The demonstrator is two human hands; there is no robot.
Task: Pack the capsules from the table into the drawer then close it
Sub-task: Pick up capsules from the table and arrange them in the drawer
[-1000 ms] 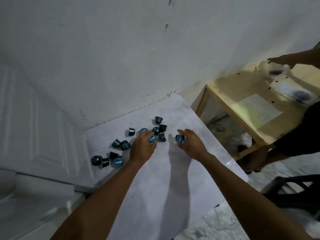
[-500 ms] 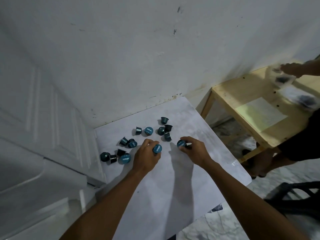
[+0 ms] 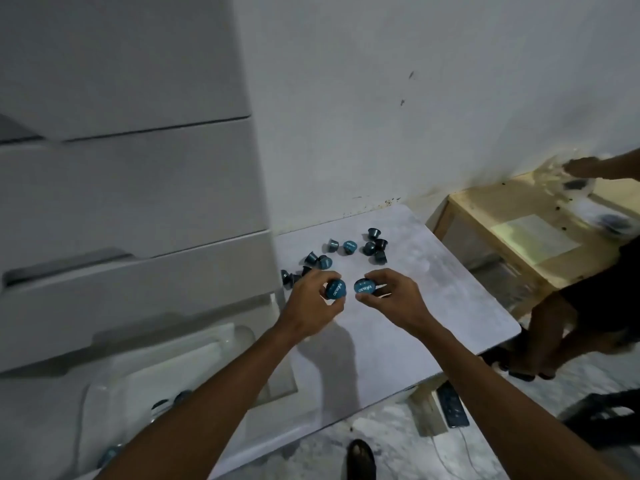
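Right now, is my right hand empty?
No, your right hand pinches a blue capsule; the left hand holds a second capsule.

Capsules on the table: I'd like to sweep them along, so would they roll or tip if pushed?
They would probably roll in curves: the capsules are tapered cups, and some seem to lie on their sides. They are likely light and rigid, since the left hand and right hand each pinch one with fingertips alone.
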